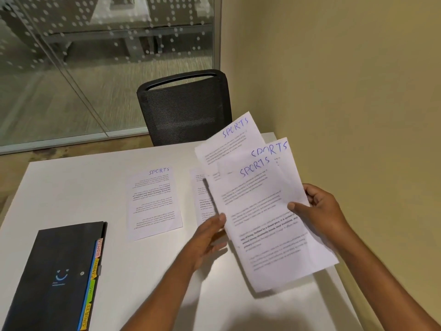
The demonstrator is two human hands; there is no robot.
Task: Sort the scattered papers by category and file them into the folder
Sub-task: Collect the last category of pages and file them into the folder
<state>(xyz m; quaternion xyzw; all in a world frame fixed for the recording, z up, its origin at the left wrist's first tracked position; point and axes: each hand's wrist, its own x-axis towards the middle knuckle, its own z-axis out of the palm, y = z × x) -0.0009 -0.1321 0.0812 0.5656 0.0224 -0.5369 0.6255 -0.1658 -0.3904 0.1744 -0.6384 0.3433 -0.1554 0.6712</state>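
Three fanned sheets headed SPORTS are lifted above the white table. My right hand pinches their right edge, thumb on top. My left hand touches the fan's lower left edge with straight fingers. One more SPORTS sheet lies flat at the table's middle. Another printed sheet lies beside it, mostly hidden under the fan. A closed black folder with coloured tabs along its right edge lies at the front left.
A black mesh chair stands behind the table's far edge. A yellow wall runs close along the table's right side. A glass partition stands at the back left.
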